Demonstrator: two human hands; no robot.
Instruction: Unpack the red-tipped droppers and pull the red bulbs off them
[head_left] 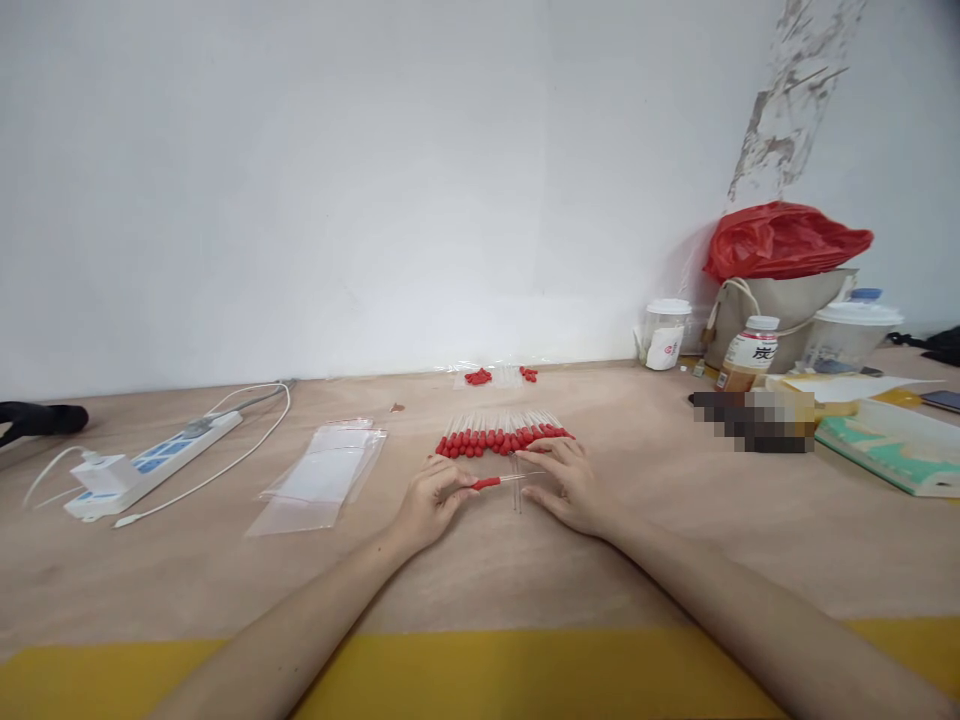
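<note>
My left hand (437,497) pinches the red rubber bulb of a dropper (487,483), which lies level with its thin clear tube pointing right. My right hand (570,483) rests opposite, thumb and fingers apart around the tube's far end; I cannot tell whether they touch it. Two thin clear glass tubes (517,495) lie upright in view between my hands, just left of my right fingertips, crossing the dropper. Behind my hands, a row of droppers (495,437) lies side by side, red bulbs towards me and clear tubes pointing to the wall.
Loose red bulbs (478,377) lie on clear plastic near the wall. Clear zip bags (326,475) and a white power strip (161,460) with cables are to the left. At right stand a lidded cup (665,335), a drink bottle (750,352) and a green-white box (896,450).
</note>
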